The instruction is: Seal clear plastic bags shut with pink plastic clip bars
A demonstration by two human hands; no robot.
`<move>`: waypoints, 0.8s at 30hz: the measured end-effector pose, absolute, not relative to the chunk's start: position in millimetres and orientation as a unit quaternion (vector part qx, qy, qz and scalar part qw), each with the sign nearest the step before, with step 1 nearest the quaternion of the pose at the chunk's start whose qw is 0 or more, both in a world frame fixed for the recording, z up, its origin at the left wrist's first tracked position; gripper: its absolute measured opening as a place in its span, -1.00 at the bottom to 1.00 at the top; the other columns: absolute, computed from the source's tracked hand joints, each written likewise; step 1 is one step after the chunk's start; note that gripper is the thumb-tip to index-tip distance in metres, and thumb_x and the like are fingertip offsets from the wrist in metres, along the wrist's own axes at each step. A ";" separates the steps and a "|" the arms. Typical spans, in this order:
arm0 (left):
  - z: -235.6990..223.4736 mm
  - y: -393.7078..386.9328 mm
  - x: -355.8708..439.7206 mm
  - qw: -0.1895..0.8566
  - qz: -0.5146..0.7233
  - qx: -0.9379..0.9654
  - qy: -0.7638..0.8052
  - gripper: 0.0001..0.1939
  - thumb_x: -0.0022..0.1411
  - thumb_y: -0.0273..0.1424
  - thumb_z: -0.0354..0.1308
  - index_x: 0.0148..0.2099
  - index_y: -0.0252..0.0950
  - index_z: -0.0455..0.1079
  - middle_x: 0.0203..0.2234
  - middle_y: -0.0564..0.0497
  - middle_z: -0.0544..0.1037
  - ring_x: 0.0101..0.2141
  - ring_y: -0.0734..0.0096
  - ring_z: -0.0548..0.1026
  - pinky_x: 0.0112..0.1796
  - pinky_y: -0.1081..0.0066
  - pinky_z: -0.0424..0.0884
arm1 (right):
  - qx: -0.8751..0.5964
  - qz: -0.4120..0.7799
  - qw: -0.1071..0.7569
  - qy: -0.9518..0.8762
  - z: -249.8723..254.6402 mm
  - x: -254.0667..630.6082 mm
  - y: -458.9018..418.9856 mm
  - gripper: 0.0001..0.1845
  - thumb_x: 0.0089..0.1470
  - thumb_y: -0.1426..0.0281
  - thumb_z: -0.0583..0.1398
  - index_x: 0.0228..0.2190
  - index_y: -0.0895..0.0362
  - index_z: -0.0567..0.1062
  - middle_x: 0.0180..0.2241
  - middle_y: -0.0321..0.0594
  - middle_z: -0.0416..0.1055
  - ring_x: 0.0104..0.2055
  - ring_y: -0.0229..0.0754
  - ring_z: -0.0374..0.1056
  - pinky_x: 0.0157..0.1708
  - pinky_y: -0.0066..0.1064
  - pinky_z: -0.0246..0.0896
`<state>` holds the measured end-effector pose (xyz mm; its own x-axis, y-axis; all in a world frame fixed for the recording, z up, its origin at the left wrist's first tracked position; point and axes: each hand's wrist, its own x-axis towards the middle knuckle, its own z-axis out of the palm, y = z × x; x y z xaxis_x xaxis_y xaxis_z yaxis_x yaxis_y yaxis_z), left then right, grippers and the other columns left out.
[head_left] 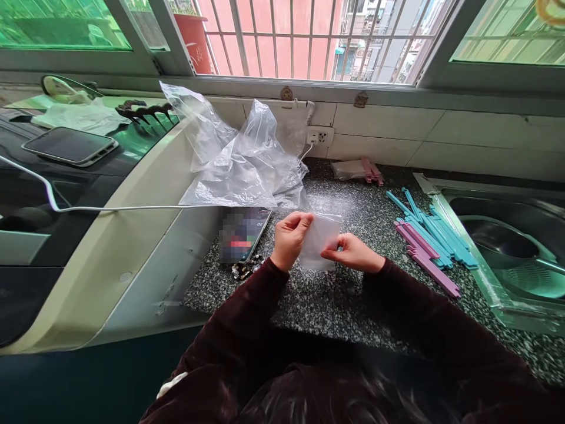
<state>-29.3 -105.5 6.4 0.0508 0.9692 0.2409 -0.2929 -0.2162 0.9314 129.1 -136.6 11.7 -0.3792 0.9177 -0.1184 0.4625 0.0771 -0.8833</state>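
Note:
Between my two hands is a small clear plastic bag, held up over the speckled counter. My left hand pinches its upper left part, thumb and fingers closed together. On the other side my right hand grips the bag's right edge between thumb and fingers. The bag looks flat, with nothing visible inside. A phone lies on the counter just left of my left hand, partly under a large crumpled clear plastic bag. To the right are loose turquoise strips and pink strips.
A sink holding a strainer is at the right. Near the wall lies a packed clear bag beside pink pieces. A washing machine borders the left, with a white cable across it. A wall socket holds a plug.

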 end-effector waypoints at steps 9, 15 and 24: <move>6.6 -104.5 -27.7 0.536 0.587 0.492 0.355 -0.63 -0.07 -0.09 0.26 -0.50 -0.35 0.45 -0.61 0.07 0.43 -0.54 0.56 0.30 -0.46 0.52 0.25 | -0.482 0.449 0.259 -0.707 18.1 134.0 -135.1 -0.67 -0.12 0.17 0.21 -0.60 0.20 0.40 -0.61 -0.32 0.29 -0.53 -0.34 0.17 -0.50 -0.44 0.11; 4.8 -106.7 -26.3 0.536 0.554 0.524 0.362 -0.64 -0.07 -0.11 0.25 -0.51 -0.36 0.46 -0.61 0.06 0.42 -0.54 0.55 0.29 -0.47 0.51 0.23 | -0.495 0.385 0.369 -0.686 29.1 141.6 -134.0 -0.57 -0.12 0.05 0.22 -0.52 0.21 0.42 -0.55 -0.29 0.32 -0.50 -0.34 0.18 -0.49 -0.45 0.13; 7.3 -108.9 -26.5 0.532 0.532 0.554 0.356 -0.65 -0.04 -0.13 0.24 -0.51 -0.37 0.47 -0.62 0.06 0.41 -0.54 0.55 0.27 -0.48 0.51 0.21 | -0.506 0.352 0.439 -0.654 26.9 140.9 -132.5 -0.66 -0.08 0.15 0.21 -0.58 0.19 0.40 -0.60 -0.32 0.27 -0.53 -0.36 0.12 -0.52 -0.46 0.05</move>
